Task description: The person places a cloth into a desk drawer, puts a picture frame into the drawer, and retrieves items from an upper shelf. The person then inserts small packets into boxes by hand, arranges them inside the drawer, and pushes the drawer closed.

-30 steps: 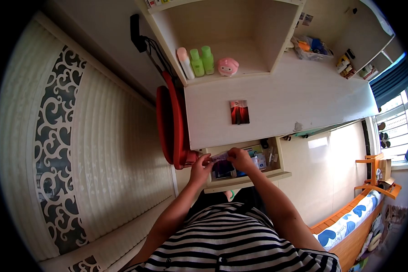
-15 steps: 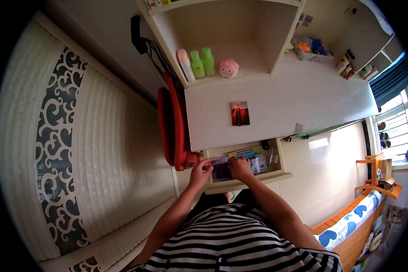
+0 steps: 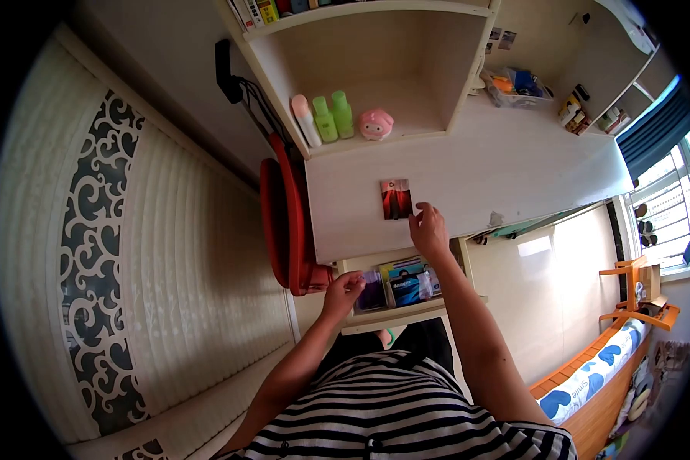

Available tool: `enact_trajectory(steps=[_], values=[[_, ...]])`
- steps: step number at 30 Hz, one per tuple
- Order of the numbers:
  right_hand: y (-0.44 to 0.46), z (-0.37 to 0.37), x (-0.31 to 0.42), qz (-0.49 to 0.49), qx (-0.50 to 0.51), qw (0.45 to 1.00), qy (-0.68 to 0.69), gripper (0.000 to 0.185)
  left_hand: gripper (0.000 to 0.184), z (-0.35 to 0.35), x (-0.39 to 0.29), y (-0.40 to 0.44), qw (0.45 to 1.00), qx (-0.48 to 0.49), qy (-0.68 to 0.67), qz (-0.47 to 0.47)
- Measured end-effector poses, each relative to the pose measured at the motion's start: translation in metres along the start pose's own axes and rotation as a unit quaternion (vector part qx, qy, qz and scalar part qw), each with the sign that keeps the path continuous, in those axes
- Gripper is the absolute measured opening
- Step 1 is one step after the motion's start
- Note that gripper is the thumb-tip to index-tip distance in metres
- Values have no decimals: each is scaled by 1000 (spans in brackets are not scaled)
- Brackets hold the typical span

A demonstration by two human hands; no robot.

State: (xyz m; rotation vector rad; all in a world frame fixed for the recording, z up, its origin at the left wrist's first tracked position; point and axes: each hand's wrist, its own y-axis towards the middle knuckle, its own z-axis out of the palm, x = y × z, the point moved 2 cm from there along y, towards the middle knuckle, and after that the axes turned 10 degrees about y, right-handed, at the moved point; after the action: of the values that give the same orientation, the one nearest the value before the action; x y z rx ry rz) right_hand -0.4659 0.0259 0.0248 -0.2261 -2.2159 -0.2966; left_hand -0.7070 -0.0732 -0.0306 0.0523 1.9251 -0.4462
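Observation:
My left hand (image 3: 343, 291) is at the left side of the drawer (image 3: 395, 316), its thumb and fingers pinched together on the edge of a purple see-through pouch (image 3: 372, 292). Beside the pouch lies a blue packet (image 3: 410, 288) with white lettering, with a yellow-green flat item partly behind it. Over the desk's front part, my right hand (image 3: 431, 231) has its fingers slightly bent and apart, with nothing in them. Just left of its fingertips, a small red-and-dark picture packet (image 3: 396, 199) lies flat on the white desk (image 3: 468, 176).
A red chair (image 3: 287, 222) stands against the desk's left side. On the shelf are green bottles (image 3: 333, 116), a pink-capped bottle (image 3: 307, 121) and a pink round figure (image 3: 376, 124). A clear bin (image 3: 517, 88) sits at the back right. An orange wooden stool (image 3: 640, 295) is farther right.
My right hand has left the drawer and moved up over the desk, beside the red picture packet. The blue packet now shows more fully. My left hand stays at the purple pouch.

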Motion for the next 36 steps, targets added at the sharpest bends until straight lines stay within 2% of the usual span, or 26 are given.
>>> enact_trajectory(steps=[2,4,7,10,14,16,18,22,24,25,30,32,33,36], values=[[9,2,0,24,-4,999,-30,31,30,1,-1,-2,1000,1,-4,0],[11,0,14,94,24,992,-86,34,30,0,0,-5,1000,1,-8,-1],[12,10,8,123,56,985,-103,34,30,-1,4,-8,1000,4,-19,-7],[11,17,-2,155,61,985,-53,29,29,-2,6,-11,999,-7,-32,-3],[1,18,-14,102,59,993,-9,23,28,-4,2,-14,998,-11,-58,-20],[-9,13,-9,61,61,994,65,20,28,-3,2,-13,997,-11,-64,-35],[-23,6,-4,55,73,991,96,20,24,-1,3,-10,995,-52,-80,-14],[-62,-2,8,33,113,980,163,19,26,0,-7,-2,990,-40,-129,-43],[-85,-1,7,49,145,974,169,20,29,0,-12,2,980,-68,-185,-28],[-96,2,4,40,166,971,167,21,35,-2,-12,4,986,-67,-148,-30],[-134,20,-5,32,217,974,61,18,35,-2,0,8,991,-76,-114,-1],[-139,29,-4,65,249,966,-19,20,34,-3,9,6,993,-84,78,-33],[-138,32,-1,95,268,958,-48,20,34,-3,14,6,993,-82,79,-33],[-138,50,-7,109,298,941,-118,22,34,-1,26,0,989,-96,111,-22]])
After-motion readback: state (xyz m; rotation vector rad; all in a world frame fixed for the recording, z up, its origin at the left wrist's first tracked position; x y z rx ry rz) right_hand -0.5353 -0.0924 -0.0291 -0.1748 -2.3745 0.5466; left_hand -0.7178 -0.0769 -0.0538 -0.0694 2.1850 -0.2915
